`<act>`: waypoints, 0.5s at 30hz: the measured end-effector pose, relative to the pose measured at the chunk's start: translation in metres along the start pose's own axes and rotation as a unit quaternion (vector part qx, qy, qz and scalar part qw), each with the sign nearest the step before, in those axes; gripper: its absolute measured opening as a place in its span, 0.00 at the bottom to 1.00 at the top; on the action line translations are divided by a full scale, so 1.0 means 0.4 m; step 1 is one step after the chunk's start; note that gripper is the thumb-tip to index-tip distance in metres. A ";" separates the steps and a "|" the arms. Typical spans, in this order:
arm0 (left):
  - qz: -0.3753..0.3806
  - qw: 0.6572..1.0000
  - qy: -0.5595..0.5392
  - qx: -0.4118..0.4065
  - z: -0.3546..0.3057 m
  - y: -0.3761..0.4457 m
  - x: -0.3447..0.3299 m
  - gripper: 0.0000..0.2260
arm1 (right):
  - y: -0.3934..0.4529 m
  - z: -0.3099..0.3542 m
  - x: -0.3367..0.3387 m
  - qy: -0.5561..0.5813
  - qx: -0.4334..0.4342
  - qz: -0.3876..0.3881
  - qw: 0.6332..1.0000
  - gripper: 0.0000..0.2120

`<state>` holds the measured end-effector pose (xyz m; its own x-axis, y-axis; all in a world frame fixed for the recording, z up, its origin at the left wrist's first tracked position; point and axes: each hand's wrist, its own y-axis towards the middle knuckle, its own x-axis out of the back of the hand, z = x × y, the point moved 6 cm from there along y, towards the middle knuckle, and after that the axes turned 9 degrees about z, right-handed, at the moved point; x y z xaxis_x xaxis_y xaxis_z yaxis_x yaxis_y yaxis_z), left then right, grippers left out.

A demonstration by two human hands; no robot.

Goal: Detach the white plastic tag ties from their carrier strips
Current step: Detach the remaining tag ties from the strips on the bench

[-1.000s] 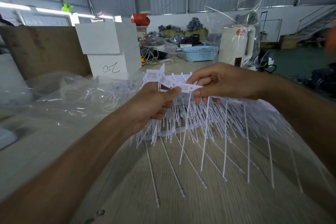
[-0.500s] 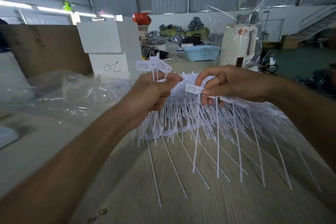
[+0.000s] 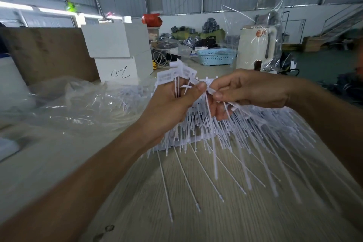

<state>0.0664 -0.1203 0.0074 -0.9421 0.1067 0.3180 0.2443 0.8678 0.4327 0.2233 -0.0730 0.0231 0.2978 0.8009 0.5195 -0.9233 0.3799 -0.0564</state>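
Note:
My left hand (image 3: 170, 108) grips a bunch of detached white tag ties (image 3: 177, 73); their flag heads stick up above its fingers. My right hand (image 3: 247, 92) pinches the head of a tie on a carrier strip (image 3: 234, 105) and holds that strip, whose long tails hang down. The two thumbs nearly meet at the pinched head (image 3: 211, 90). Below them a heap of white tie strips (image 3: 216, 131) lies on the wooden table (image 3: 216, 218), tails fanning toward me.
Crumpled clear plastic bags (image 3: 78, 104) lie at the left. Two stacked white boxes (image 3: 117, 53) stand behind them, beside a brown board (image 3: 45, 53). A blue basket (image 3: 217, 56) and a white appliance in plastic wrap (image 3: 255, 49) sit at the table's far end.
My left hand pulled away to the upper left with its bunch of ties, then came back close to the right hand. The right hand's strip shifted slightly, its tails swinging.

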 end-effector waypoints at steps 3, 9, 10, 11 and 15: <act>-0.017 0.999 0.038 0.012 0.004 0.000 0.000 0.12 | 0.001 0.000 0.000 -0.063 -0.024 -0.022 0.997 0.08; -0.029 0.998 0.024 0.055 0.021 0.001 -0.001 0.16 | 0.027 0.029 0.007 -0.152 -0.009 -0.104 0.983 0.09; -0.027 0.998 0.010 0.062 0.023 0.001 -0.003 0.18 | 0.027 0.033 0.008 -0.160 -0.002 -0.112 0.981 0.08; -0.025 0.997 -0.009 0.069 0.025 0.000 -0.006 0.19 | 0.029 0.037 0.008 -0.172 0.003 -0.120 0.978 0.08; -0.024 0.992 -0.080 0.093 0.039 0.002 -0.014 0.18 | 0.031 0.050 0.010 -0.224 0.006 -0.143 0.964 0.09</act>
<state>0.0681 -0.1127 -0.0071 -0.9798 0.1250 0.1558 0.1648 0.9466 0.2770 0.2081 -0.0743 0.0415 0.4079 0.3830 0.8288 -0.8225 0.5482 0.1515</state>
